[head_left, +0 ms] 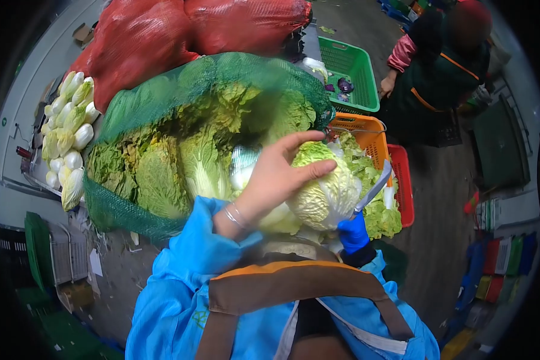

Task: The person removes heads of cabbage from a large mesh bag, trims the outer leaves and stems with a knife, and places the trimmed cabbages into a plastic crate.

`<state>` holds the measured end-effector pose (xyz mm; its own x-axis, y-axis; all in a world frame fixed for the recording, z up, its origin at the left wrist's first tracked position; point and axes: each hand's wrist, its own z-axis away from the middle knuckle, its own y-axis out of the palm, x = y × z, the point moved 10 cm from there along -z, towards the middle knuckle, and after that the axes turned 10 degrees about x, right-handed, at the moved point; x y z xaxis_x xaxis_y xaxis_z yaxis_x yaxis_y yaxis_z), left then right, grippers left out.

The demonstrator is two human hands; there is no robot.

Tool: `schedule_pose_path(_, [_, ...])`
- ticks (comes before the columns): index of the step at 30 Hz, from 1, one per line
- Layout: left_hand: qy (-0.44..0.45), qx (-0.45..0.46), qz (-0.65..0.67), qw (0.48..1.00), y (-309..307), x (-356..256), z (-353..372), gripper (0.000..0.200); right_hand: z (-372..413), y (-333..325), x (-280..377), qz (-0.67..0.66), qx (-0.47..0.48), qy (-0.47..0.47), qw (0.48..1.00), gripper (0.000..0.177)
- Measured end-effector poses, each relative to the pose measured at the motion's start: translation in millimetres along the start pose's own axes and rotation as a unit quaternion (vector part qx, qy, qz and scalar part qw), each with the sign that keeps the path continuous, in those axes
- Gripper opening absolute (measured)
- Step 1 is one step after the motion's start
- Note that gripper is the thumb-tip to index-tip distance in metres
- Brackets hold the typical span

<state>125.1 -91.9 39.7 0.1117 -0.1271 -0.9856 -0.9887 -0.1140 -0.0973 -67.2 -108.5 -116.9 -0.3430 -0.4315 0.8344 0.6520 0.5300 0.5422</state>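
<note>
My bare left hand reaches over a pale green cabbage, thumb and fingers spread apart at its upper left side. My right hand, in a blue glove, is wrapped round the handle of a knife at the cabbage's lower right. The wide blade points up and to the right. To the left lies a green mesh sack, open towards me, with several leafy cabbages inside; some outer leaves are yellowed or brown. The palm side of my left hand is hidden.
Red mesh sacks lie behind, with small pale heads at the left. An orange crate holds trimmed leaves, beside a red crate and a green crate. Another person stands at the upper right.
</note>
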Motion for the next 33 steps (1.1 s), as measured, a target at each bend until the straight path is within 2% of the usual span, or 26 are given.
schedule_pose_path(2, [-0.095, 0.064, 0.149, 0.982, 7, 15, 1, 0.043, 1, -4, 0, -0.008, 0.003, 0.002, 1.0, 0.092])
schedule_pose_path(3, [-0.086, 0.041, 0.155, 0.983, 1, 12, 1, 0.034, 2, -5, -1, -0.017, 0.004, 0.003, 1.0, 0.093])
schedule_pose_path(7, [-0.087, 0.065, 0.079, 0.991, -6, 14, -4, 0.024, 2, 1, 2, -0.01, 0.024, 0.009, 1.0, 0.096])
schedule_pose_path(9, [0.024, 0.039, -0.114, 0.992, -16, -14, -5, 0.016, 5, 1, -2, -0.023, 0.026, 0.011, 0.999, 0.095])
schedule_pose_path(10, [0.025, 0.038, -0.114, 0.992, -16, -17, -4, 0.016, 6, -4, -8, -0.022, 0.027, 0.011, 0.999, 0.095])
schedule_pose_path(12, [0.154, -0.178, -0.074, 0.969, -56, -48, 18, 0.013, 11, -26, -26, -0.088, -0.014, 0.018, 0.996, 0.093])
schedule_pose_path(14, [0.181, -0.238, -0.002, 0.954, -81, -55, 27, 0.013, 12, -36, -28, -0.086, -0.015, 0.036, 0.996, 0.093])
schedule_pose_path(15, [0.143, -0.203, 0.008, 0.969, -84, -45, 26, 0.027, 13, -37, -30, -0.083, -0.015, 0.054, 0.995, 0.093])
schedule_pose_path(16, [0.143, -0.203, 0.007, 0.969, -83, -40, 25, 0.027, 13, -36, -29, -0.083, -0.014, 0.054, 0.995, 0.093])
schedule_pose_path(18, [0.122, -0.183, -0.136, 0.966, -72, -32, 19, 0.041, 5, -18, -10, -0.077, 0.017, 0.015, 0.997, 0.094])
schedule_pose_path(19, [0.041, -0.105, -0.097, 0.989, -61, -6, 13, 0.051, 3, -19, -11, -0.078, 0.017, 0.015, 0.997, 0.094])
schedule_pose_path(20, [0.003, -0.058, 0.037, 0.998, -46, 11, 7, 0.049, 2, -20, -13, -0.076, 0.027, 0.02, 0.997, 0.095])
schedule_pose_path(22, [-0.067, 0.035, 0.091, 0.993, -15, 24, 8, 0.041, 2, -19, -15, -0.074, 0.036, 0.027, 0.996, 0.096])
schedule_pose_path(25, [-0.045, 0.05, 0.027, 0.997, -11, 16, 6, 0.03, -3, -12, -12, -0.04, 0.043, 0.052, 0.997, 0.1])
schedule_pose_path(26, [0.039, -0.023, 0.038, 0.998, -25, -4, 9, 0.017, -9, -1, 1, -0.024, 0.074, 0.011, 0.997, 0.102])
schedule_pose_path(27, [0.06, -0.048, 0.082, 0.994, -37, -9, 11, 0.02, -12, 6, 11, -0.008, 0.101, -0.029, 0.994, 0.103])
schedule_pose_path(28, [0.075, -0.071, 0.127, 0.987, -53, -11, 13, 0.026, -9, -10, 11, 0.028, 0.076, -0.013, 0.997, 0.107])
schedule_pose_path(30, [-0.077, -0.054, 0.262, 0.961, -55, 17, 19, 0.048, -13, -14, 35, 0.082, 0.108, -0.031, 0.99, 0.1])
schedule_pose_path(31, [-0.161, -0.002, 0.265, 0.951, -37, 36, 21, 0.061, -12, 4, 53, 0.112, 0.138, -0.011, 0.984, 0.092])
schedule_pose_path(32, [-0.252, 0.074, 0.312, 0.913, -12, 68, 30, 0.08, -20, 23, 74, 0.149, 0.18, -0.009, 0.972, 0.086])
schedule_pose_path(33, [-0.315, 0.188, 0.296, 0.882, 13, 85, 43, 0.092, -25, 26, 85, 0.081, 0.234, -0.1, 0.964, 0.07])
